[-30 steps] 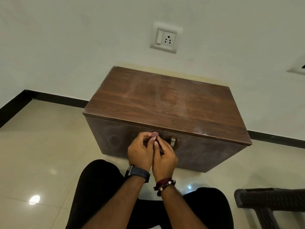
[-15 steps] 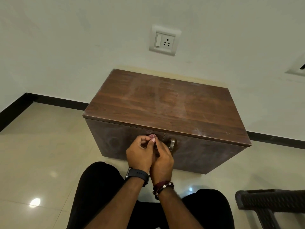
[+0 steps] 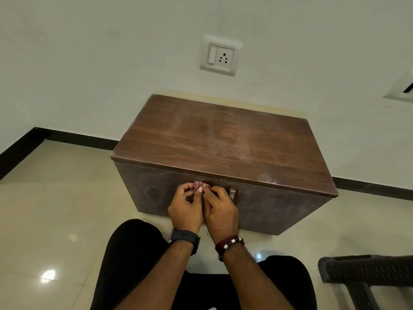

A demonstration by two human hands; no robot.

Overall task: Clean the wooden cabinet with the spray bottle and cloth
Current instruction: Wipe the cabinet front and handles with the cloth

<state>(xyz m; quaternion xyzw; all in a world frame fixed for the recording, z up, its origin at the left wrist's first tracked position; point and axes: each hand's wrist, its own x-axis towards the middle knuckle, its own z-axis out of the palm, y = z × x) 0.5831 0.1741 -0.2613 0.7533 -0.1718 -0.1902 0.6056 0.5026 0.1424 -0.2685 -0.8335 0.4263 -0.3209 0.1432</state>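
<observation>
**Both hands pinching the cloth at the cabinet doors**

We are facing the wooden cabinet [image 3: 223, 144] standing on the tiled floor [image 3: 55, 209] against the wall, its top smeared. Our left hand [image 3: 186, 209] and right hand [image 3: 221, 211] are each clenching a grip on the small pink cloth [image 3: 198, 185] at the doors' top edge, beside the metal handle [image 3: 232, 194].

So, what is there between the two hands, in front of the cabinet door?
In the head view, a small bunched pink cloth sits pinched between the left hand and the right hand, against the wooden cabinet front, beside the metal handle.
</observation>
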